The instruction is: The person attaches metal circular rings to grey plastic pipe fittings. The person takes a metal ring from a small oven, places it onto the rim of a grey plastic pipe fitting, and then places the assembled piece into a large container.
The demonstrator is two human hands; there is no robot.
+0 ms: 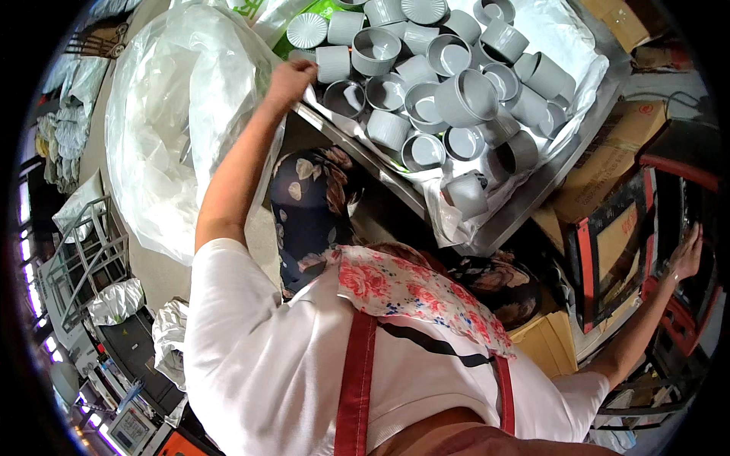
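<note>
Left hand (pixel 291 83): fingers curled beside the heap's left side; cannot tell whether they grip anything. Right hand (pixel 687 257): fingers extended, apparently holding nothing, at a red-and-black frame (pixel 680 173). Grey cups (pixel 465 99) lie loosely heaped on a white sheet (pixel 589 72) over the table (pixel 525 209). Risk: a sleeve or snagged plastic bag (pixel 167 129) might drag the sheet, rolling near-edge cups off.

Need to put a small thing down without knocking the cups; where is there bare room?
Bare white liner shows at the upper right of the metal tray, bordered by gray cups and the tray's right rim. The middle is crowded with jumbled cups; it is tight too around the left hand, between cups and clear plastic bag.
</note>
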